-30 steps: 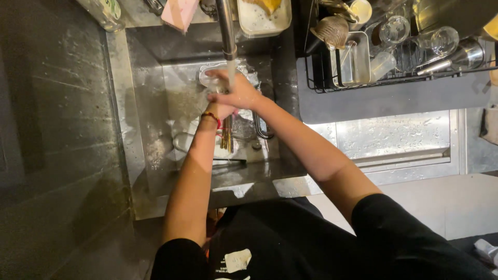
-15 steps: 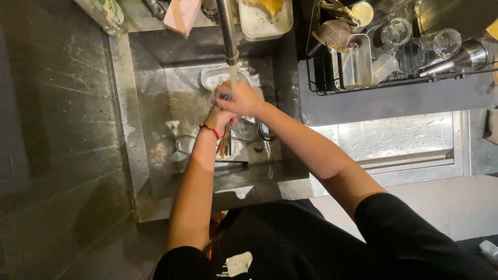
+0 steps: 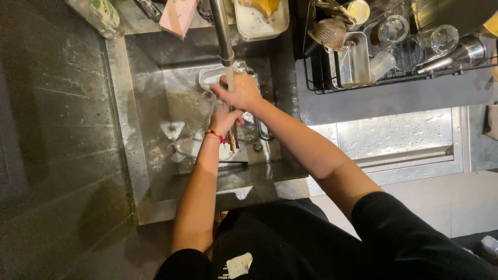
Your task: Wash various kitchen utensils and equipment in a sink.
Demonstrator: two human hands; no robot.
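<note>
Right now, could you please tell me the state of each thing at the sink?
Tap: running onto the hands.
Left hand: closed around chopsticks.
Right hand: under the stream, grip unclear.
Drying rack: loaded with glasses.
Sink: wet.

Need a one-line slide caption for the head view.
Left hand holds chopsticks under the faucet, right hand rubbing them over the sink.

A wet steel bench (image 3: 62, 129) surrounds a sunken sink (image 3: 140, 155). A plastic bottle (image 3: 98, 15) stands at its far left. At the far right sits a black dish rack (image 3: 332, 85) on a dark mat (image 3: 394, 101), holding glasses (image 3: 391, 28) and a steel container (image 3: 353, 65).
</note>
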